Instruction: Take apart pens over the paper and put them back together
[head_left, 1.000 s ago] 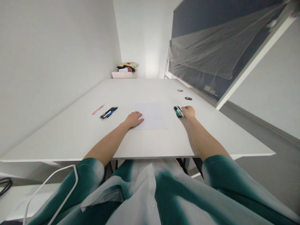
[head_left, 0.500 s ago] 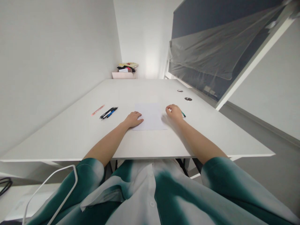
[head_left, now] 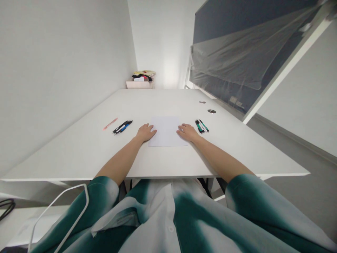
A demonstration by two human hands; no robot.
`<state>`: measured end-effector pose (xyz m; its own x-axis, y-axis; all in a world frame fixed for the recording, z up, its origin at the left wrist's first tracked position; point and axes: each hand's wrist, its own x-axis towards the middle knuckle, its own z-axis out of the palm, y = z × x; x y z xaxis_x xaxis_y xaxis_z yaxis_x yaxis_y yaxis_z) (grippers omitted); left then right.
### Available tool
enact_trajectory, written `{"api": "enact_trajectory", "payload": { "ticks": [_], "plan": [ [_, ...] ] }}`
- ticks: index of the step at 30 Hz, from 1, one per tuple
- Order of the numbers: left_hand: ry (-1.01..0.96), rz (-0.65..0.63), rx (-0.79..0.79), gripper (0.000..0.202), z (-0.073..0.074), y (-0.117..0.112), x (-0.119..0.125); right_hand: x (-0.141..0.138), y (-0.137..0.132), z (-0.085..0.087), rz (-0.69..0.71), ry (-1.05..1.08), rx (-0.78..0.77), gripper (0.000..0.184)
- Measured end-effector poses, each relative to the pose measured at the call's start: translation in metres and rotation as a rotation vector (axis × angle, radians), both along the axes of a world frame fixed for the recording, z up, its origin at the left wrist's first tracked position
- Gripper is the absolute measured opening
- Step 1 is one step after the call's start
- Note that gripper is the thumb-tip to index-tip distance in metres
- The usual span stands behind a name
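A white sheet of paper (head_left: 166, 131) lies flat on the white table (head_left: 168, 161) in front of me. My left hand (head_left: 146, 133) rests at the paper's left edge, fingers stretched out and holding nothing. On the opposite edge lies my right hand (head_left: 187, 132), also flat with its fingers extended over the paper. Several green and white pens (head_left: 202, 126) sit in a group to the right of that hand. Left of my left hand are several black and blue pens (head_left: 122, 127), and beyond them a single pink pen (head_left: 110, 124).
Two round metal grommets (head_left: 211, 111) are set in the table's right side. A pink box (head_left: 138, 84) with folded cloth-like items stands at the far end. A dark board (head_left: 250, 49) partly covered with clear plastic leans along the right. A wall runs along the left.
My right hand has come left and down from beside the green pens onto the paper's right edge, uncovering the pens. My left hand has shifted slightly left.
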<state>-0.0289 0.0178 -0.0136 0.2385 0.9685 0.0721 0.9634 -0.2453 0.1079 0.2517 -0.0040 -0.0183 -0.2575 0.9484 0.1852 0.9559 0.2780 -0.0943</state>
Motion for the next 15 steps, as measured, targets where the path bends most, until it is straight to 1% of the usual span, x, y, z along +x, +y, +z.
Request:
{"api": "enact_trajectory", "payload": {
  "ticks": [3, 15],
  "plan": [
    [0.031, -0.009, -0.018, 0.063, -0.0014, 0.0015, -0.0002, -0.0003, -0.0006, 0.0011, 0.008, -0.018, -0.014, 0.044],
    [0.026, -0.007, -0.022, 0.062, -0.0009, 0.0021, -0.0001, -0.0011, -0.002, 0.0026, -0.003, -0.02, -0.016, 0.043]
  ]
}}
